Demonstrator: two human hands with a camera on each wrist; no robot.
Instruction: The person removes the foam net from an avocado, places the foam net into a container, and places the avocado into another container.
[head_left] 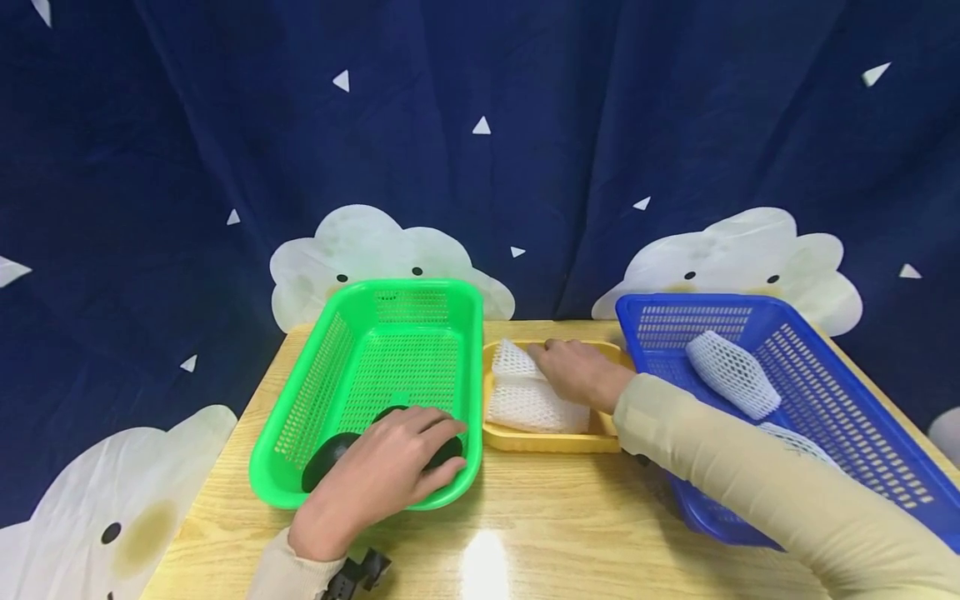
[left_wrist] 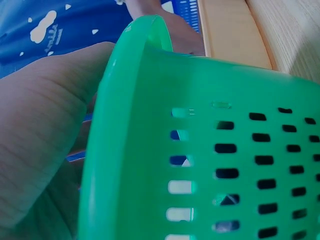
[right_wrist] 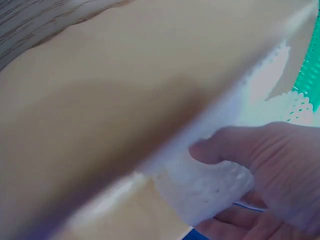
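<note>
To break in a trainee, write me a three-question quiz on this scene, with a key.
1. True or false: the yellow tray stands between the green basket and the blue basket.
2. What colour are the rounded objects by the left hand in the green basket? a) red b) black c) white
3. Which hand grips white netting at the yellow tray?

Key: 1. True. 2. b. 3. The right hand.
</note>
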